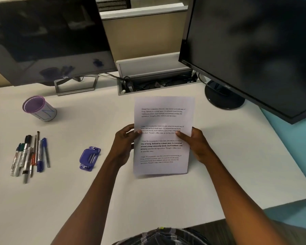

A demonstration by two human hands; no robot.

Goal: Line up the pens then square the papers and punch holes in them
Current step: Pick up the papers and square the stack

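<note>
Both hands hold the papers (163, 135) upright just past the middle of the white desk (78, 191), the stack's long axis running from 12 to 6 o'clock, printed side facing the wearer and its text reading right way up. The left hand (125, 147) grips the stack's 9 o'clock edge, thumb on the printed face and fingers behind; the right hand (196, 145) grips the 3 o'clock edge the same way, thumb laid across the text. The bottom edge sits close above the desk, with a thin shadow under it; whether it touches the surface cannot be told. Only one sheet's face shows, so the number of sheets is unclear. At 9 o'clock from the papers, well apart, the pens (30, 154) lie side by side in a rough row, each with its long axis near 12 to 6 o'clock and leaning slightly toward 1 o'clock, their ends uneven. Between the pens and the left hand lies the blue hole punch (89, 157), flat on the desk, its long axis tilted toward 1 o'clock. At 10 o'clock stands a purple-rimmed cup (39, 108), open mouth up. A left monitor (48, 36) and a right monitor (254, 50), both dark, flank a cable tray (155, 84) at 12 o'clock.
</note>
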